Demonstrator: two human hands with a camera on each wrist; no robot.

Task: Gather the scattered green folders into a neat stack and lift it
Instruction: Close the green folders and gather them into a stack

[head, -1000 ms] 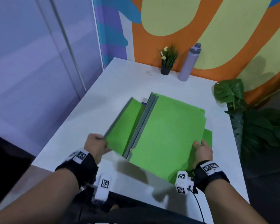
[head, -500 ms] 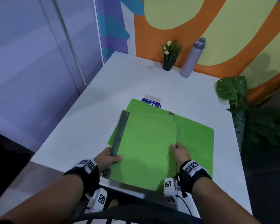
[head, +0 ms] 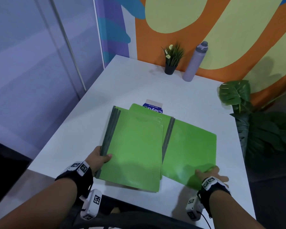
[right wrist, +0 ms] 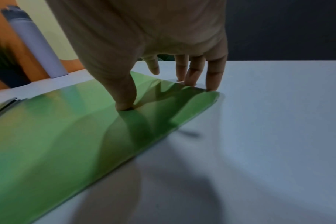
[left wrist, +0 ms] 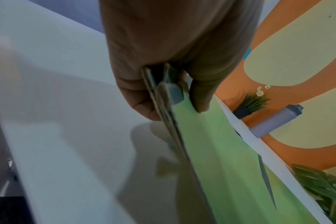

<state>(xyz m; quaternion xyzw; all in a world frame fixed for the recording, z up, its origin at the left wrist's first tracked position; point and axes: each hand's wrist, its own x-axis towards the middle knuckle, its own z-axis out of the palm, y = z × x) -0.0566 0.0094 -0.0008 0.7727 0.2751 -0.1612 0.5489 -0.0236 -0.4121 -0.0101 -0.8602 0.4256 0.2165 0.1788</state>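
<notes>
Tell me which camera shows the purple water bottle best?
The head view: the purple water bottle stands whole and upright by the wall, beside the small potted plant. The left wrist view shows it tilted and partly hidden behind the table's edge. The right wrist view shows it close, blurry, its cap partly cut off.

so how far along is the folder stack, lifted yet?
Partly gathered, not lifted. Done: several folders sit bunched in the left pile, spines together, gripped at the spine edge by the left hand. In hand: the right hand presses thumb and fingertips on the near corner of the separate right folder, which lies flat beside the pile on the table. Left: merge that folder, square the edges, lift.
</notes>
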